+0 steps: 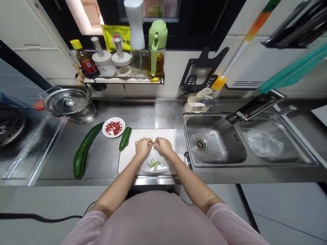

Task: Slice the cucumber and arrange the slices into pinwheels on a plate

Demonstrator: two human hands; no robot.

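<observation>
Steel counter (104,159), board (129,157). L hand (143,147) + R hand (163,146) fingers pinch one cucumber slice (153,141) over plate (167,168). Arranging slices, I judge; needs gentle placing.

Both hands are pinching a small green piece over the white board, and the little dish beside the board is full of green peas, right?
Not quite: the head view shows the little dish holds red bits, not green peas. The rest stands: the left hand and right hand pinch a small green piece over the white board.
</observation>
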